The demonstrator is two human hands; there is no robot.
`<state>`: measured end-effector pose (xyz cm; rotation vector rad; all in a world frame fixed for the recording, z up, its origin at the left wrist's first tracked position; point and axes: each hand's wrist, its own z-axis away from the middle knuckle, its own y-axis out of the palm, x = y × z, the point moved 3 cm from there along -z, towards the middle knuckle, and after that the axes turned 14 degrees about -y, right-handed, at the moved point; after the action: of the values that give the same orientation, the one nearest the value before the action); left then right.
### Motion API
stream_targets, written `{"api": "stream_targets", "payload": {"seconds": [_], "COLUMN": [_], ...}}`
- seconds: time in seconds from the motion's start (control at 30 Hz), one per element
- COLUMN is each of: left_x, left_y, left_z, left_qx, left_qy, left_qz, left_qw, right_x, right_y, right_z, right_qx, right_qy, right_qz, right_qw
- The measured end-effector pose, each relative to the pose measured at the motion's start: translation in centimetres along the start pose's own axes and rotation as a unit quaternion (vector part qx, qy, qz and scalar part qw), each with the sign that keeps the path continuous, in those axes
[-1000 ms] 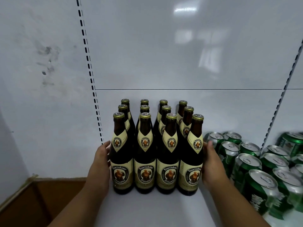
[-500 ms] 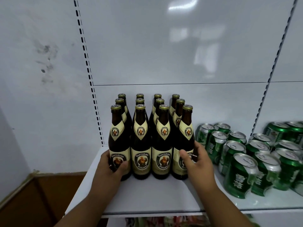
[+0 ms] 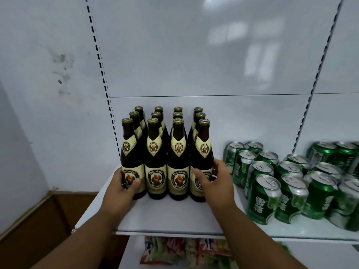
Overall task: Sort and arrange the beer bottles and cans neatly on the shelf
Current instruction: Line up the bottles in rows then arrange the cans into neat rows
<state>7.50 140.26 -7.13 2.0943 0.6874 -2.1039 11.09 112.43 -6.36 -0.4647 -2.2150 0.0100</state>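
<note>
Both hands have come round from the block's sides to its front corners: left hand (image 3: 120,188) grips the front-left bottle (image 3: 133,162), right hand (image 3: 215,183) grips the front-right bottle (image 3: 203,152), upright on the shelf (image 3: 174,216) beside green cans (image 3: 266,199).

12 brown beer bottles (image 3: 155,162), about 14 green cans (image 3: 262,199), 2 hands (image 3: 219,183).

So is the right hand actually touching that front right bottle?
Touching. The head view shows the right hand wrapped round the front right bottle: its thumb lies across the lower label and its fingers curl behind the bottle's right side.
</note>
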Motion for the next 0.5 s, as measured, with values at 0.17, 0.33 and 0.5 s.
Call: {"api": "stream_targets", "payload": {"seconds": [0.17,0.33,0.5], "left_x": [-0.1,0.5,0.3], "left_y": [0.6,0.3,-0.2], "left_z": [0.4,0.2,-0.6], "left_qx": [0.011,-0.019,-0.007], "left_qy": [-0.018,-0.008,0.003], "left_qz": [0.041,-0.019,-0.071], "left_qw": [0.999,1.0,0.997], "right_x": [0.1,-0.6,-0.1], "right_y": [-0.4,0.0,0.4], "right_z": [0.0,1.2,1.8], "right_qx": [0.033,0.041,0.027], "right_qy": [0.019,0.028,0.033], "right_qz": [0.017,0.081,0.111], "right_qw": [0.999,0.995,0.993]}}
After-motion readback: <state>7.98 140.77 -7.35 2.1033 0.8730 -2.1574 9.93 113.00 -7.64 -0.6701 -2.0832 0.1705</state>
